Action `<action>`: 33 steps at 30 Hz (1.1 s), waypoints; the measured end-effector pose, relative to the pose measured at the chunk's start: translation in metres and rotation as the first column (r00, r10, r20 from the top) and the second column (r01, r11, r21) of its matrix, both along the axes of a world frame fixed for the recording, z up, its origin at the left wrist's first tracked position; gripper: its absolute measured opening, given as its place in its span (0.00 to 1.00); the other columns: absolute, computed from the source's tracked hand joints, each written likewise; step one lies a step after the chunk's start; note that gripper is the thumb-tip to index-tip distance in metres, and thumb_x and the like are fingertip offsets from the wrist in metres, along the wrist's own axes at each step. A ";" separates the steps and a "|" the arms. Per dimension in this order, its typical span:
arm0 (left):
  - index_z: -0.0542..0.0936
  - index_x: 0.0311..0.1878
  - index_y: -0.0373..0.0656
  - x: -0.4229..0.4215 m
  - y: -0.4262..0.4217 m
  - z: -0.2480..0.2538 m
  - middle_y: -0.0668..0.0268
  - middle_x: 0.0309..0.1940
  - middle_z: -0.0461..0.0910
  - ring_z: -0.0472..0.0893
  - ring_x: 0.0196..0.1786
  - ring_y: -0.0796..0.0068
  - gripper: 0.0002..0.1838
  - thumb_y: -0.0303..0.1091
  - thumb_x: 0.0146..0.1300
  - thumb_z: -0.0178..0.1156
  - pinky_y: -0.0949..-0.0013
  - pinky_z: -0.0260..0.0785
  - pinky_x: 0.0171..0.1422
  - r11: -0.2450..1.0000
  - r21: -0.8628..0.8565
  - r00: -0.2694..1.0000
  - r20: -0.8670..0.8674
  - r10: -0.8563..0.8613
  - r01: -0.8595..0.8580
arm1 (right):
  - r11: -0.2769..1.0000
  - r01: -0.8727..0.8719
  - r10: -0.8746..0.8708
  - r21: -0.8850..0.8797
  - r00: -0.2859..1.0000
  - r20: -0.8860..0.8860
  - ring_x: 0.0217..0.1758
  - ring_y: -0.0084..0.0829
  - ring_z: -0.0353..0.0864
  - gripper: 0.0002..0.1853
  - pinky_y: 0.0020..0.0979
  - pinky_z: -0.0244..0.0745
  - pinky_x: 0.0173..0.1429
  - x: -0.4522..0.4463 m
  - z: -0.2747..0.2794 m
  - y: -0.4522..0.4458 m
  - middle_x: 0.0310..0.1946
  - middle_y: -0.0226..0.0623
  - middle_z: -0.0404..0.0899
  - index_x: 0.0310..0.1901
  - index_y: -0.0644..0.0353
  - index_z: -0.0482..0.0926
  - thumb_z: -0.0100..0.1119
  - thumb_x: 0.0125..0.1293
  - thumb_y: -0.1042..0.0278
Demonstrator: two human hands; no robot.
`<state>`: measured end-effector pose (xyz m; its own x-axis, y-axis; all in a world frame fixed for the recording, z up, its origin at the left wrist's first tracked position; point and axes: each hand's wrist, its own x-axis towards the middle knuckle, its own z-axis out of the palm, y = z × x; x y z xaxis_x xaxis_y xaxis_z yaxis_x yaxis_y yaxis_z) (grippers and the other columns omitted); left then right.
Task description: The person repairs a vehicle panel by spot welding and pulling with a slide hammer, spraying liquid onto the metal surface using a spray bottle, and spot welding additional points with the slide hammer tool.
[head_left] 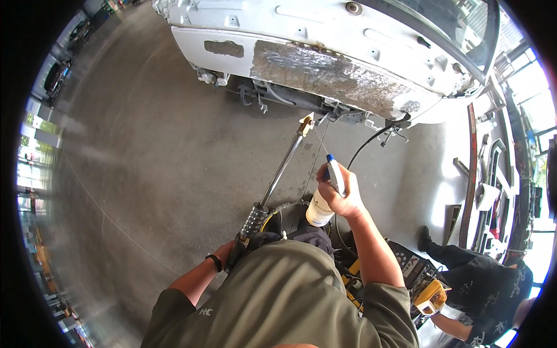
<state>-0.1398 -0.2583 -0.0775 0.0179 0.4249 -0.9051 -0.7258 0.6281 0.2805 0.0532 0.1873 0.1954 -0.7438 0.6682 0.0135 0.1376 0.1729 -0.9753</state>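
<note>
My right hand [347,194] is closed around the neck of a white spray bottle [319,211] with a blue-tipped nozzle, in front of my body. The bottle is tilted, its nozzle toward the car. Low on the left, my left hand [225,251] is wrapped around the dark handle of a slide hammer [283,168], its fingers partly hidden. The hammer's steel rod slants up to a brass-coloured head near the car's lower edge; its ribbed weight sits close to the handle. Ahead is a white car panel [214,65] with a scraped, bare-metal patch [325,72].
A black cable [368,142] runs from the car's underside toward a machine with a control panel [409,264] on my right. Another person in dark clothes [484,284] is beside it, a hand near a yellow object [431,297]. Long parts and rails [470,174] line the right side.
</note>
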 end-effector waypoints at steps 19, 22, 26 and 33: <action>0.84 0.59 0.44 0.001 0.014 0.025 0.65 0.52 0.86 0.84 0.51 0.73 0.18 0.45 0.77 0.59 0.64 0.76 0.61 0.973 0.037 0.951 -0.225 -0.212 0.226 | 1.000 0.020 -0.020 -0.008 0.998 0.059 0.39 0.26 0.75 0.11 0.31 0.76 0.50 0.003 -0.001 0.002 0.33 0.35 0.77 0.41 0.64 0.77 0.53 0.56 0.76; 0.84 0.61 0.44 0.000 0.008 0.009 0.64 0.53 0.86 0.84 0.52 0.74 0.18 0.44 0.78 0.58 0.65 0.76 0.62 0.992 0.010 0.987 -0.098 -0.127 0.128 | 0.998 0.059 -0.059 0.035 0.998 -0.022 0.38 0.26 0.75 0.10 0.30 0.76 0.49 -0.001 -0.003 0.000 0.32 0.35 0.77 0.41 0.64 0.77 0.53 0.56 0.76; 0.84 0.61 0.45 0.003 0.012 0.020 0.64 0.53 0.86 0.84 0.52 0.74 0.18 0.44 0.79 0.57 0.66 0.76 0.63 0.993 0.022 0.982 -0.150 -0.113 0.118 | 1.000 0.020 -0.019 -0.018 0.999 0.025 0.38 0.26 0.75 0.10 0.30 0.76 0.49 0.000 0.001 0.001 0.32 0.34 0.77 0.41 0.64 0.77 0.53 0.56 0.76; 0.84 0.58 0.45 0.003 0.027 0.053 0.64 0.51 0.87 0.85 0.51 0.73 0.17 0.45 0.80 0.56 0.65 0.77 0.62 0.946 -0.007 0.902 -0.300 -0.311 0.324 | 0.999 0.038 -0.038 0.009 0.999 -0.020 0.38 0.25 0.75 0.10 0.30 0.76 0.49 0.000 -0.005 -0.001 0.32 0.33 0.77 0.41 0.63 0.78 0.54 0.57 0.75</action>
